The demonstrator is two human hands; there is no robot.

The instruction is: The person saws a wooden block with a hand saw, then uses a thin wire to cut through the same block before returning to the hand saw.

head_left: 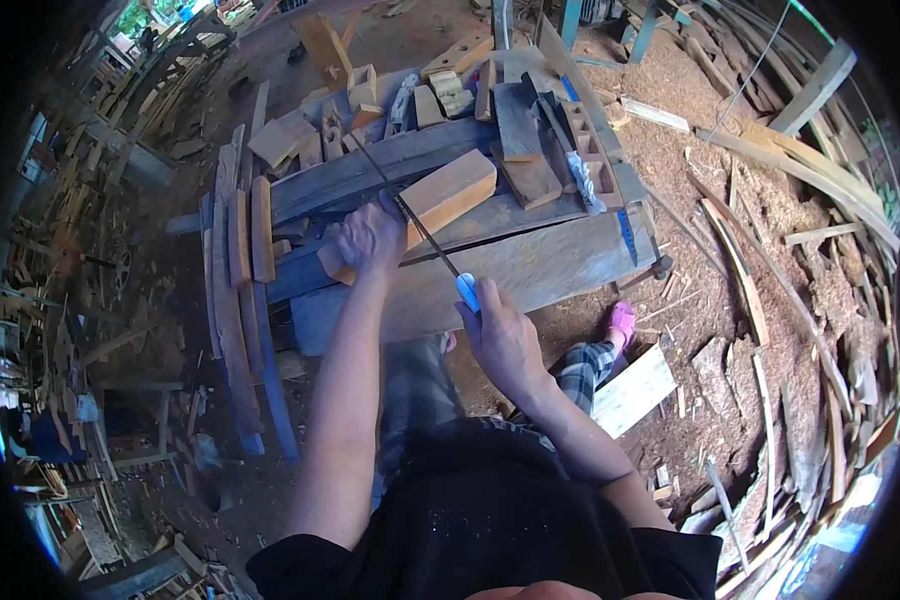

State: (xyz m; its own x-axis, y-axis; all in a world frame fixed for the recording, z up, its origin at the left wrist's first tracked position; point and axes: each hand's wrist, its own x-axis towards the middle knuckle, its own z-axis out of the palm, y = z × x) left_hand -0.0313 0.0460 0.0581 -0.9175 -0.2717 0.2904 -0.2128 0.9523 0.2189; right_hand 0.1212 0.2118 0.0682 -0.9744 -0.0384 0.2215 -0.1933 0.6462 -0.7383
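Note:
A thick wooden block point(455, 197) lies slantwise across the plank workbench point(530, 268), its pale top facing up. My left hand point(368, 238) grips the block over its left part, fingers wrapped onto it and partly hidden. In my right hand point(503, 335), at the bench's near edge, is the blue handle point(467, 290) of a long, thin handsaw point(425, 232), closed in my fingers. Its blade, seen nearly edge-on, runs up and left across the block, just right of my left hand, with the tip over the boards behind.
Wood offcuts point(430, 105), a dark flat board point(517, 122) and a bundle of white cord point(584, 182) lie along the bench's far side. Long strips point(238, 238) lean at its left end. Shavings and scrap boards point(735, 265) cover the ground at right.

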